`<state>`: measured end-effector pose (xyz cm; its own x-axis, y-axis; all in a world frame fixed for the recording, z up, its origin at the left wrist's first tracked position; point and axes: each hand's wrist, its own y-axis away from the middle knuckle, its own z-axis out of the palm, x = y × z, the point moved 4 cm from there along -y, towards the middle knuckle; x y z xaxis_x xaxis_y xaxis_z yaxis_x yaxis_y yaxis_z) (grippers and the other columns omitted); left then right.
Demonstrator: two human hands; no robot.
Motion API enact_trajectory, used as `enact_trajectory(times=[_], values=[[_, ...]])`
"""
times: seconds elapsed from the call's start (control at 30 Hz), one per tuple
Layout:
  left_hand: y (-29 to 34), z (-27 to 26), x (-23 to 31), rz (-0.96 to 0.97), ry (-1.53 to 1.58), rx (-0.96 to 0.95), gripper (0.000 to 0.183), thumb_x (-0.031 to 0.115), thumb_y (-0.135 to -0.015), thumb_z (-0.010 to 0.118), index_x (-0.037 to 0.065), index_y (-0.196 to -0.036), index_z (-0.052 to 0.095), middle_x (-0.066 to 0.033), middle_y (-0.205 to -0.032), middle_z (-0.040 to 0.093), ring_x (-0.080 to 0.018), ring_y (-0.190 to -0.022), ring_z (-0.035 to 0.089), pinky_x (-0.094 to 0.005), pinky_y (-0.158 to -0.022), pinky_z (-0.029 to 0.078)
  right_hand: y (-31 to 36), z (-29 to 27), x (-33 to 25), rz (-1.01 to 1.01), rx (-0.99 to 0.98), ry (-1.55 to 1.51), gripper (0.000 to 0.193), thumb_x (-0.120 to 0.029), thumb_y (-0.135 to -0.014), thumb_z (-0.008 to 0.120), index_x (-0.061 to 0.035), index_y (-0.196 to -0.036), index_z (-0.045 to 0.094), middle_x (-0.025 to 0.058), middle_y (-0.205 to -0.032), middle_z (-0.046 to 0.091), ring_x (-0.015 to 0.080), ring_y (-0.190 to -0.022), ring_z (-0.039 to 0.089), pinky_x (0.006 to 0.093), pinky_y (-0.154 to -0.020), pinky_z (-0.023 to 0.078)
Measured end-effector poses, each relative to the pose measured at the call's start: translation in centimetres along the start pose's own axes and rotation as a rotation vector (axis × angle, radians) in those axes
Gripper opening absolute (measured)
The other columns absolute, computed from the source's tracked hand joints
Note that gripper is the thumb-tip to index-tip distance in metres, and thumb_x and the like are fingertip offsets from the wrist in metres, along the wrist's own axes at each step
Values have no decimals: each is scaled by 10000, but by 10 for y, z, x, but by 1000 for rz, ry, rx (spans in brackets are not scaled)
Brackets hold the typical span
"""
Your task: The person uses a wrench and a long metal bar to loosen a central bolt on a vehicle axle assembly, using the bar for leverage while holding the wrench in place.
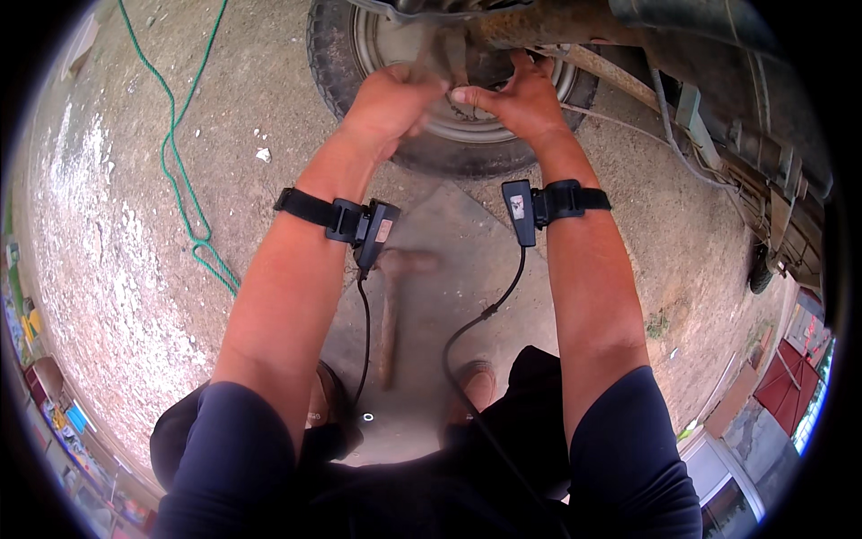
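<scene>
A wheel with a black tyre (341,67) and a grey metal rim (489,135) is at the top, under the vehicle. Both my hands are in front of its middle. My left hand (395,103) is closed, its fingers curled and partly smeared by motion; what they hold, beside a blurred grey metal part (440,54), cannot be made out. My right hand (525,99) is spread against the dark hub, thumb stretched left towards my left hand and fingers pointing up near the rusty axle (539,27). Its fingertips are partly hidden.
A hammer (388,314) with a wooden handle lies on the ground between my forearms, near my shoes (473,386). Green rope (171,135) runs along the ground at left. Rusty underbody parts and a cable (669,126) hang at right. A small white ring (368,417) lies by my left shoe.
</scene>
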<state>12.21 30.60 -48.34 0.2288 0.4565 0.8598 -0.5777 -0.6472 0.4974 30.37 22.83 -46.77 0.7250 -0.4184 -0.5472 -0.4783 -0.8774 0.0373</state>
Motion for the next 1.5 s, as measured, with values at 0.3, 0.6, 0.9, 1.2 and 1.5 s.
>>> enact_trajectory(times=[0.3, 0.6, 0.9, 1.2, 1.5], values=[[2, 0, -2, 38, 13, 33, 318, 326, -929, 700, 13, -973, 660, -22, -813, 652, -70, -542, 463, -236, -423, 344, 0, 1, 1, -21, 19, -15, 1179, -642, -527, 890, -8, -1424, 463, 361, -1368, 441, 452, -1356, 366, 439, -1115, 390], [2, -1, -2, 28, 45, 16, 331, 336, -924, 709, 12, -950, 647, -21, -812, 651, -70, -526, 450, -238, -424, 338, 2, -5, -8, 46, -39, 1, 1161, -535, -537, 899, 14, -1436, 410, 312, -1384, 413, 416, -1254, 521, 390, -1040, 487], [3, 2, 0, 23, -67, 24, 328, 342, -925, 711, 19, -956, 657, -9, -775, 631, -70, -517, 438, -249, -425, 324, 1, -3, -6, 18, -9, 27, 1149, -527, -540, 896, 13, -1432, 415, 314, -1381, 415, 414, -1263, 512, 393, -1041, 485], [4, 2, 3, 28, -89, 69, 342, 348, -938, 683, 7, -947, 663, -10, -763, 623, -75, -512, 432, -258, -429, 323, 1, 0, -3, -1, 17, -37, 1114, -602, -538, 906, -8, -1391, 503, 325, -1300, 494, 424, -1316, 426, 425, -1081, 428], [0, 1, 2, -5, -116, 91, 266, 281, -935, 679, 15, -932, 668, -5, -717, 603, -73, -508, 417, -255, -441, 317, 0, 1, 1, -10, 1, -31, 1130, -616, -542, 898, 13, -1389, 491, 347, -1298, 505, 428, -1327, 401, 429, -1088, 418]])
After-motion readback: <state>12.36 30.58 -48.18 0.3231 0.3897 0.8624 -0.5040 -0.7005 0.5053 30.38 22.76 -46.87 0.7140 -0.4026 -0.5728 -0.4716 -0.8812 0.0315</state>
